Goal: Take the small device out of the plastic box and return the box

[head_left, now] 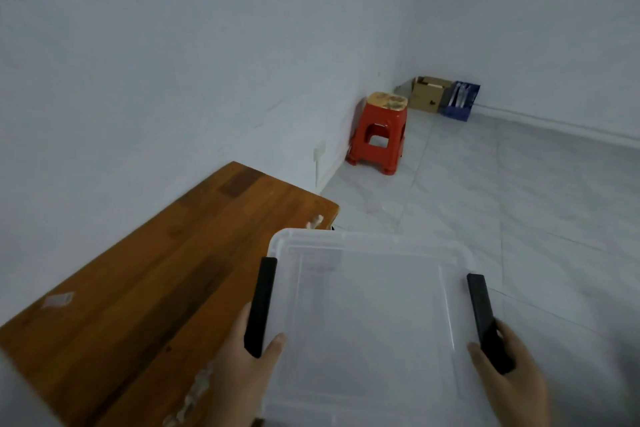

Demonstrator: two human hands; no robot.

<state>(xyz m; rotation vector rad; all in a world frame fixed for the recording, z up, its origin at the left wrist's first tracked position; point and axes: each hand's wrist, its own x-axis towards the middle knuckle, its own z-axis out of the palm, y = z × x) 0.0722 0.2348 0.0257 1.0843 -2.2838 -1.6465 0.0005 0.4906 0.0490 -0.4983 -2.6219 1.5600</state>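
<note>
A clear plastic box (367, 305) with its translucent lid on and a black latch on each side fills the lower middle of the view, held in the air past the table's right end. My left hand (242, 374) grips its left side at the black latch (259, 305), thumb on the lid. On the opposite side my right hand (509, 378) grips at the other black latch (485, 319). No small device shows through the cloudy lid.
A wooden table (145, 288) stands against the white wall at left, with bits of tape on it. On the tiled floor a red plastic stool (379, 132) stands by the wall; a cardboard box (427, 94) and a blue box (460, 100) sit in the far corner.
</note>
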